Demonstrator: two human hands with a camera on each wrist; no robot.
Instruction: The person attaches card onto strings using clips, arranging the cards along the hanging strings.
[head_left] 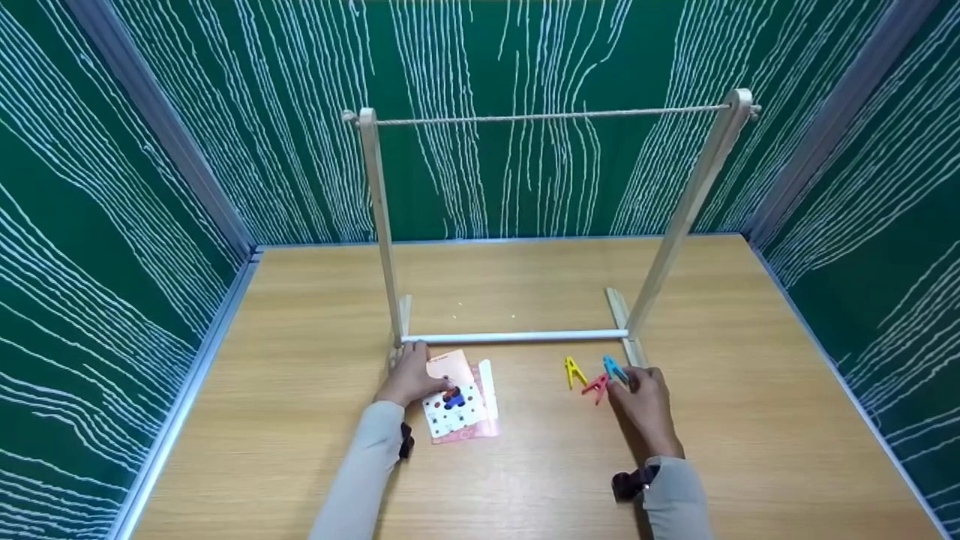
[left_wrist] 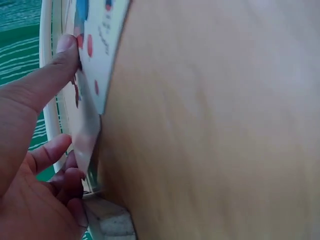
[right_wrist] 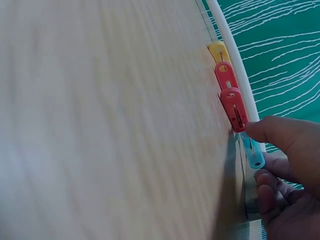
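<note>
My left hand [head_left: 411, 379] lies at the left side of a small stack. Its thumb rests on a printed card [head_left: 469, 409], white and peach with a red and blue picture. The other fingers are beside the card's upper left corner, close to the frame's left foot. A pink sheet [head_left: 489, 429] shows from under the card. My right hand [head_left: 643, 401] pinches a blue clothespin [right_wrist: 253, 150] between thumb and fingers, low over the table. Touching or close by are a red clothespin [head_left: 596, 385] and a yellow clothespin [head_left: 574, 372].
Behind the hands stands a wooden frame [head_left: 686, 199] with a rope [head_left: 547, 117] strung across its top. A white rod [head_left: 517, 337] joins its feet. The wooden table [head_left: 525, 480] is bordered by green panels with white wavy lines. Tiny pale bits lie behind the rod.
</note>
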